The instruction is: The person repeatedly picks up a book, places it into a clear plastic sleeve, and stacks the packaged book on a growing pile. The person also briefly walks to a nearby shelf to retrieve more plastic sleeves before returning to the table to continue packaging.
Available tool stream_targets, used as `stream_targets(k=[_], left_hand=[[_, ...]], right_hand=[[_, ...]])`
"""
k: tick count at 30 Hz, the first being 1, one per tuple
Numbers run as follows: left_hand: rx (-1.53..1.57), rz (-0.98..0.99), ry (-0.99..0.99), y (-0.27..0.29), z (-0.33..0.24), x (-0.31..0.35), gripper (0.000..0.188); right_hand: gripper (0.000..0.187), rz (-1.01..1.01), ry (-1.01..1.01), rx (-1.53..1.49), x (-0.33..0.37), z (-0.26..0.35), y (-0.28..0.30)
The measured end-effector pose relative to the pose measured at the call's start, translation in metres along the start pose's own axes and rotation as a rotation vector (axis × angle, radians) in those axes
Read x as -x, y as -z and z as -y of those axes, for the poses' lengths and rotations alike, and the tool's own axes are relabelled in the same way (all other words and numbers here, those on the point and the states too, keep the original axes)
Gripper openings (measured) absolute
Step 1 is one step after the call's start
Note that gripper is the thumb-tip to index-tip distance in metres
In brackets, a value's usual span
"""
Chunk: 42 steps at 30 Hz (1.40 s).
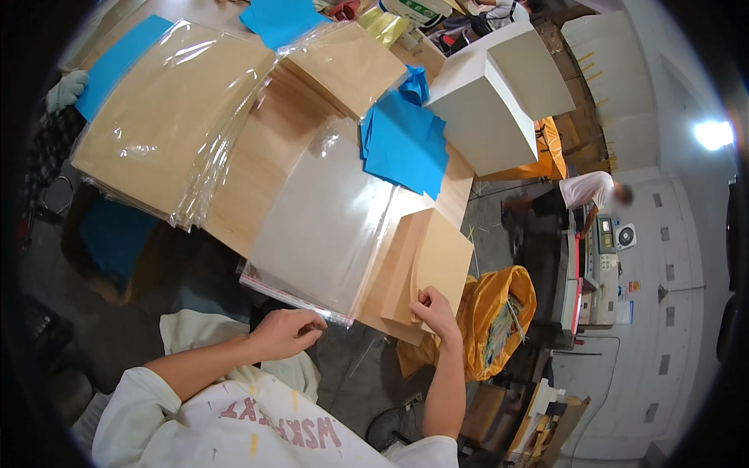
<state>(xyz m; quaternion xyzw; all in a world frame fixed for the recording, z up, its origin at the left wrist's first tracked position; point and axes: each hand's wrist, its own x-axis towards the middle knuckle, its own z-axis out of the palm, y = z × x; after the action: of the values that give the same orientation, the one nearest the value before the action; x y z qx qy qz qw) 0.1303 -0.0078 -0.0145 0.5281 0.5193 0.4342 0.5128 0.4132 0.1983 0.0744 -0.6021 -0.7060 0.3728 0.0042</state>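
Observation:
My right hand is at the near edge of a stack of tan cardboard sheets, its thumb and fingers closed on the edge of the top sheet. My left hand hovers in front of the table's near edge with loosely curled fingers, a small gap between thumb and forefinger, and nothing visible in it. Just beyond it lies a pile of clear plastic bags, flat on the table, with a reddish strip along the near edge. Blue sheets lie fanned over the far end of the bags.
Tan boards in clear bags are stacked at the left, with a smaller bagged stack behind. A large white box stands far right. Beside the table, a yellow sack holds scraps. A gloved hand shows far left; another person bends over equipment.

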Motion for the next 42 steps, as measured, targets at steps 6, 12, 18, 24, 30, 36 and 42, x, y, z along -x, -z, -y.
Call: stream_targets(k=[6, 12, 18, 24, 30, 36, 42], left_hand=[[-0.052, 0.053, -0.047, -0.008, -0.002, -0.003, 0.018], [-0.080, 0.130, -0.031, -0.013, -0.001, 0.000, 0.020], [-0.084, 0.114, -0.026, -0.009, -0.001, -0.003, 0.020], [-0.050, 0.056, -0.056, -0.012, 0.001, -0.002, 0.018], [-0.071, 0.084, -0.035, -0.008, 0.000, -0.002, 0.020], [-0.065, 0.066, -0.035, -0.007, 0.001, -0.002, 0.019], [-0.104, 0.116, -0.109, -0.026, -0.003, -0.025, 0.024]], right_hand=[[0.030, -0.027, -0.013, 0.158, 0.001, 0.010, -0.011], [0.041, -0.182, 0.115, 0.497, -0.003, 0.010, -0.034], [0.032, 0.027, -0.005, 0.163, -0.003, 0.023, -0.008], [0.034, -0.048, 0.015, 0.251, 0.000, 0.020, -0.015], [0.043, -0.147, 0.095, 0.538, -0.003, 0.016, -0.034], [0.039, 0.048, 0.004, 0.344, -0.008, 0.027, -0.010], [0.037, 0.042, 0.047, 0.299, -0.010, 0.011, -0.004]])
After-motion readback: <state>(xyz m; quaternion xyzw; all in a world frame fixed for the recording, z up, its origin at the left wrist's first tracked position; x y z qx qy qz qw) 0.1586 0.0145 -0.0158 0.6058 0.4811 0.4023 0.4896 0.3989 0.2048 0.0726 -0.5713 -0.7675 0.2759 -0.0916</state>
